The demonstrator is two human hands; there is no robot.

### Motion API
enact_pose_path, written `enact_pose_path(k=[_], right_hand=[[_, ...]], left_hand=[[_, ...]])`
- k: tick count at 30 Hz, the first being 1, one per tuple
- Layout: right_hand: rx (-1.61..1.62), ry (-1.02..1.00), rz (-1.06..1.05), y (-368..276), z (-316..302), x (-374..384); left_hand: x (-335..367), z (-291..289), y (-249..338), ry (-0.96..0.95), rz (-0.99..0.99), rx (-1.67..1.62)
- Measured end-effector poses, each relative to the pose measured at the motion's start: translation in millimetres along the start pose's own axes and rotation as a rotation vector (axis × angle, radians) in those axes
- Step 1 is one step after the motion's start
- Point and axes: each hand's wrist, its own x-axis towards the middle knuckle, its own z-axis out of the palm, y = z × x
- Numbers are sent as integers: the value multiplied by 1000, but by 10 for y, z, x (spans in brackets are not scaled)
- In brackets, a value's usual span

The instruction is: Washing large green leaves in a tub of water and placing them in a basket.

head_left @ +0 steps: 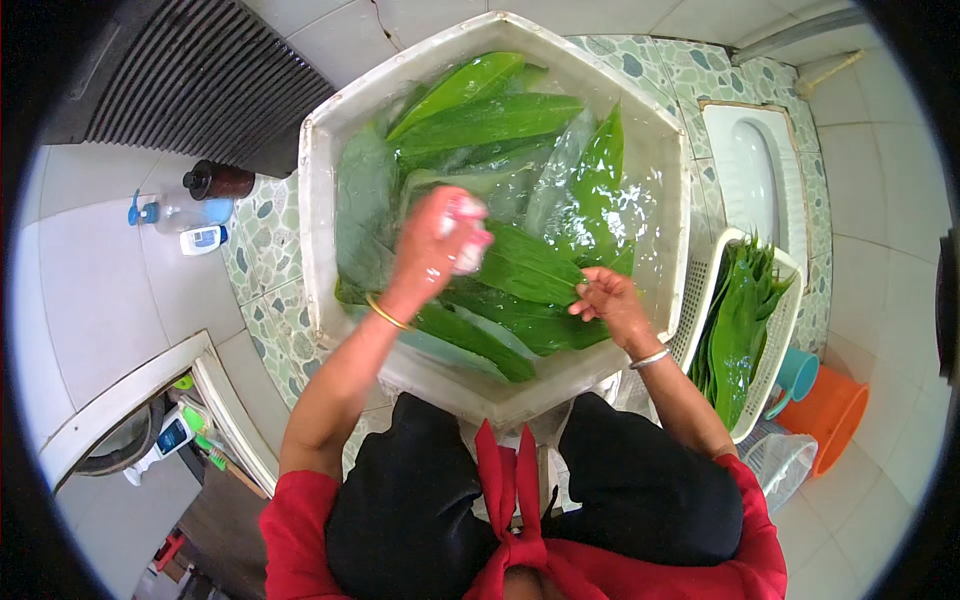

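**Long green leaf [528, 266] in the right hand [608, 302], low over a water-filled basin [500, 400]**

Nearest are the person's black trousers [655, 480], at the basin's near rim. Just beyond, the right hand pinches the leaf's right end between thumb and fingers. The leaf is broad, glossy and wet, deep green with fine lengthwise veins, and narrows toward that pinch. Its narrow end points right and slightly near; the long axis slants from there to the far left. It lies within the basin, near the middle. Apart from the right hand, the blurred left hand [436, 235] grips a pink-and-white wad [466, 242] beside the leaf's left part; whether they touch cannot be told. Right of the basin, a white basket [788, 335] bears more leaves [738, 335]. Farther, loose leaves [490, 122] soak toward the far rim.
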Motion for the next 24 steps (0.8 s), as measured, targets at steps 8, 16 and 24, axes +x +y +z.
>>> enact_pose_path(k=[8, 16, 24], right_hand=[[-136, -150, -19, 70, 273, 118], [-101, 41, -169, -773, 5, -378], [-539, 25, -954, -1522, 404, -968]], left_hand=[[-425, 742, -255, -231, 356, 449], [-94, 90, -904, -231, 528, 1120], [-64, -209, -690, -7, 75, 673]])
